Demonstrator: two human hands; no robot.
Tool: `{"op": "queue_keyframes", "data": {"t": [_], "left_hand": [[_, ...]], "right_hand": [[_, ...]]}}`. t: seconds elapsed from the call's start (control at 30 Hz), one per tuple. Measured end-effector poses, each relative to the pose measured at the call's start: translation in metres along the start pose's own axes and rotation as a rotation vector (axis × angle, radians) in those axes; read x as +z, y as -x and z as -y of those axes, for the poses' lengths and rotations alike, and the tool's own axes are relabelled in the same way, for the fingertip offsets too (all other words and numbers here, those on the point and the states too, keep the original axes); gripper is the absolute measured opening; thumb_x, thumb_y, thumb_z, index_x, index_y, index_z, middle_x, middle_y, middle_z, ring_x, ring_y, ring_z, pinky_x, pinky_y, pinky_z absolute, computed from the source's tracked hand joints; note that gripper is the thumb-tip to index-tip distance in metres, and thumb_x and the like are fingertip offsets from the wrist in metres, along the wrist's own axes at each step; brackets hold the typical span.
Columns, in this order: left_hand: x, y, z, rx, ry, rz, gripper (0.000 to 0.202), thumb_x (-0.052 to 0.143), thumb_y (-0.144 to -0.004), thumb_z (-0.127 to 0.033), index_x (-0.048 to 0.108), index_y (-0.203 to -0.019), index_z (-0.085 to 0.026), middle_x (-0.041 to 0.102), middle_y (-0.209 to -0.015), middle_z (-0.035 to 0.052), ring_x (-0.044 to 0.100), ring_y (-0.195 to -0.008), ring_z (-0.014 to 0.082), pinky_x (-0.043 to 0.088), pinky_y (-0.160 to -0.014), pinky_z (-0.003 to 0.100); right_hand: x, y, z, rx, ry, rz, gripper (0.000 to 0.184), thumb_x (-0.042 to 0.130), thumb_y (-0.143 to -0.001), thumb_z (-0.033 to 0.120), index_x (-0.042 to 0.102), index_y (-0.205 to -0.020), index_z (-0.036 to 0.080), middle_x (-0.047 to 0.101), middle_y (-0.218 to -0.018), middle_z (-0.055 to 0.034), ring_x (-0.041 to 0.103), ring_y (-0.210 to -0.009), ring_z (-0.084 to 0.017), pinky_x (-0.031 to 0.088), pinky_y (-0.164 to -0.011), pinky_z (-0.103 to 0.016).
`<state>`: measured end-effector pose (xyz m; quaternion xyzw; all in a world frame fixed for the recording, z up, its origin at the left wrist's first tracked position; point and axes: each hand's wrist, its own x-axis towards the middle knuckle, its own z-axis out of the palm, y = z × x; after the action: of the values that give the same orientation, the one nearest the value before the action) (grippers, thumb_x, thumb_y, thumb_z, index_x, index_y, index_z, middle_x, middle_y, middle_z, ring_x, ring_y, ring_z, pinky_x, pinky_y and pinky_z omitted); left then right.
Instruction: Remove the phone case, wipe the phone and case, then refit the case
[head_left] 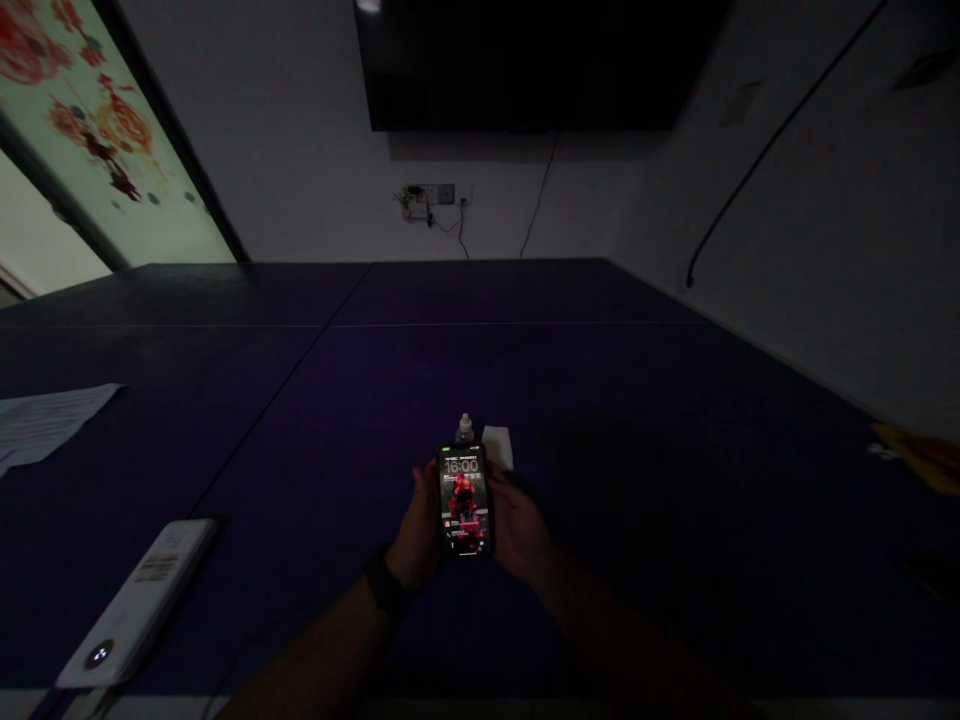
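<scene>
A smartphone with a lit lock screen showing 16:00 and a red figure is held upright between both hands over the dark blue table. My left hand, with a dark watch band on its wrist, grips the phone's left edge. My right hand grips its right edge. Just behind the phone stand a small white-capped bottle and a small white folded cloth or packet.
A white power bank with a round lit button lies at the near left. A sheet of paper lies at the far left. A dark screen hangs on the wall above a socket with cables. The room is dim.
</scene>
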<state>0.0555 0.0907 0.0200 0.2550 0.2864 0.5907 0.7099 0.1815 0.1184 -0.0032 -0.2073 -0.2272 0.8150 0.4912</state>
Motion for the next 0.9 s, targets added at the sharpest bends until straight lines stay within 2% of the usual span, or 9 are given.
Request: {"op": "queue_keyframes", "data": {"t": [0.13, 0.27, 0.37, 0.53, 0.67, 0.8, 0.9], "left_hand": [[0.002, -0.001, -0.001, 0.010, 0.015, 0.000, 0.063, 0.053, -0.087, -0.070, 0.062, -0.124, -0.020, 0.068, -0.127, 0.0114, 0.060, -0.123, 0.0303, 0.043, -0.108, 0.045], [-0.001, -0.002, 0.002, 0.045, -0.017, 0.006, 0.059, 0.055, -0.089, -0.066, 0.060, -0.127, -0.021, 0.068, -0.125, 0.0101, 0.062, -0.119, 0.0284, 0.045, -0.105, 0.044], [-0.006, -0.002, 0.004, 0.061, -0.091, 0.039, 0.057, 0.053, -0.092, -0.064, 0.057, -0.131, -0.022, 0.067, -0.126, 0.0099, 0.064, -0.112, 0.0257, 0.047, -0.100, 0.042], [-0.006, 0.004, -0.009, 0.201, -0.304, 0.068, 0.044, 0.057, -0.093, -0.055, 0.061, -0.121, -0.021, 0.069, -0.114, 0.0089, 0.064, -0.101, 0.0231, 0.049, -0.092, 0.038], [0.002, 0.012, -0.026, 0.360, -0.650, 0.042, 0.032, 0.063, -0.092, -0.042, 0.064, -0.117, -0.022, 0.069, -0.111, 0.0073, 0.061, -0.103, 0.0229, 0.045, -0.093, 0.035], [0.006, 0.019, -0.036, 0.539, -0.919, 0.067, 0.023, 0.055, -0.096, -0.039, 0.068, -0.097, -0.020, 0.067, -0.093, 0.0064, 0.061, -0.089, 0.0207, 0.045, -0.083, 0.033], [0.006, 0.021, -0.038, 0.637, -1.070, 0.111, 0.018, 0.054, -0.096, -0.033, 0.065, -0.092, -0.020, 0.064, -0.088, 0.0056, 0.060, -0.083, 0.0195, 0.045, -0.077, 0.032]], "right_hand": [[0.001, -0.004, 0.001, -0.059, 0.153, -0.047, 0.025, 0.060, -0.084, 0.034, 0.065, -0.107, 0.024, 0.074, -0.093, -0.0025, 0.071, -0.085, -0.024, 0.055, -0.080, -0.040], [0.003, -0.009, 0.000, -0.208, 0.375, -0.151, 0.034, 0.057, -0.089, 0.053, 0.067, -0.100, 0.022, 0.074, -0.090, -0.0044, 0.069, -0.083, -0.024, 0.053, -0.076, -0.036], [0.005, -0.008, 0.001, -0.307, 0.459, -0.183, 0.036, 0.062, -0.088, 0.057, 0.068, -0.103, 0.024, 0.073, -0.092, -0.0025, 0.067, -0.083, -0.021, 0.050, -0.073, -0.032], [0.007, 0.004, 0.006, -0.430, 0.614, -0.170, 0.031, 0.063, -0.090, 0.052, 0.069, -0.103, 0.024, 0.071, -0.098, -0.0018, 0.064, -0.089, -0.020, 0.049, -0.080, -0.030], [0.006, 0.012, 0.010, -0.542, 0.834, -0.108, 0.026, 0.054, -0.096, 0.043, 0.070, -0.106, 0.025, 0.070, -0.100, -0.0024, 0.062, -0.095, -0.021, 0.047, -0.087, -0.031], [0.007, 0.016, 0.012, -0.707, 1.074, 0.012, 0.023, 0.049, -0.100, 0.034, 0.070, -0.106, 0.027, 0.067, -0.098, -0.0041, 0.059, -0.094, -0.022, 0.045, -0.086, -0.034], [0.008, 0.019, 0.012, -0.762, 1.177, 0.092, 0.022, 0.048, -0.100, 0.030, 0.069, -0.102, 0.027, 0.066, -0.095, -0.0049, 0.058, -0.092, -0.022, 0.044, -0.085, -0.036]]}}
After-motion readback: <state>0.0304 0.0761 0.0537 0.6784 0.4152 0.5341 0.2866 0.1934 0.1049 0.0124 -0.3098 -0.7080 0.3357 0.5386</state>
